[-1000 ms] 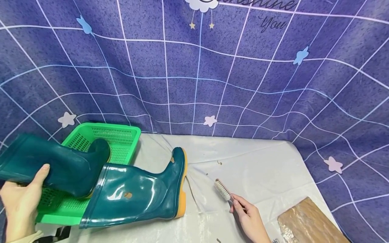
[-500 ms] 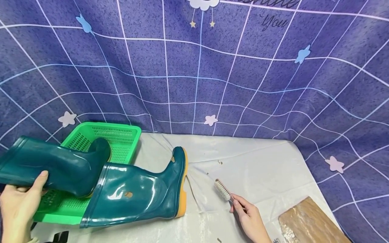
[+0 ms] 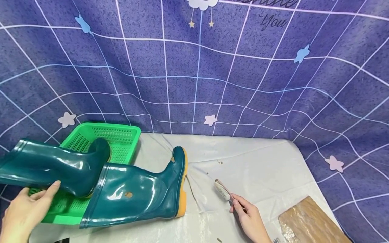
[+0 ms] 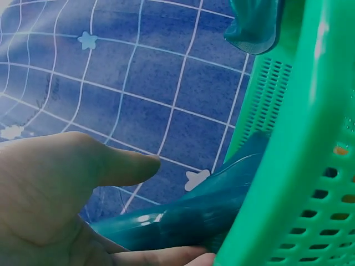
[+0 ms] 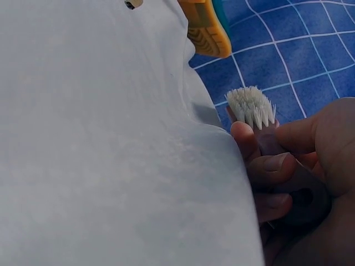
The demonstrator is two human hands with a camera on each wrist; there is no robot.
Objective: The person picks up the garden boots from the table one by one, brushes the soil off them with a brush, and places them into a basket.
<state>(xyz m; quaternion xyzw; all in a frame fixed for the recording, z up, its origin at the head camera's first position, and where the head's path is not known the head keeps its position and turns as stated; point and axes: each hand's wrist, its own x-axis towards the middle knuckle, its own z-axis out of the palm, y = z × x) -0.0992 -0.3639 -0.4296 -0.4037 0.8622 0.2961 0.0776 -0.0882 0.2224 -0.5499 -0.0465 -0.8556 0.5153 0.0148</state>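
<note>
A dark green rubber boot (image 3: 57, 165) lies with its foot in the green basket (image 3: 124, 135) and its shaft out over the left side. Just below that shaft is my left hand (image 3: 28, 209); in the left wrist view its thumb (image 4: 127, 166) is straight and apart from the boot (image 4: 183, 216). A second green boot (image 3: 133, 195) with a yellow sole lies on its side, its shaft against the basket. Brown spots mark its shaft and toe. My right hand (image 3: 250, 217) grips a scrub brush (image 3: 223, 190) by its handle, with the white bristles free.
A white sheet (image 3: 243, 158) covers the table, with small brown bits (image 3: 219, 162) scattered on it. A brown, plastic-wrapped slab (image 3: 310, 222) lies at the near right. Behind hangs a blue-purple grid-patterned curtain (image 3: 182, 87).
The left-hand boot's shaft has tipped down slightly. My left hand has let go of it and moved down and right. The right hand and brush stay still.
</note>
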